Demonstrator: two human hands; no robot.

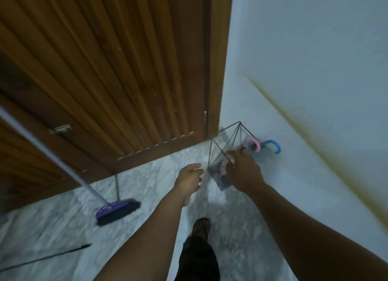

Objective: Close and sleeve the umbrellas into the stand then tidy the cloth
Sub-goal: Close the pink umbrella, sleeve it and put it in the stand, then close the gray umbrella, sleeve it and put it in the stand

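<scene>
A black wire umbrella stand (218,146) sits on the floor in the corner between the wooden door and the white wall. A pink hooked handle (256,144) and a blue hooked handle (275,146) stick out of it toward the wall. My right hand (244,171) reaches into the stand's top, its fingers curled around the pink umbrella's folded body (224,169); blur hides the exact grip. My left hand (190,180) hovers just left of the stand with loosely curled fingers, holding nothing. No cloth is in view.
A purple broom (117,211) leans across the marble floor (63,224) at the left, its grey pole running up past the door (105,70). A thin black rod (46,256) lies at the lower left. My foot (201,228) stands behind the stand.
</scene>
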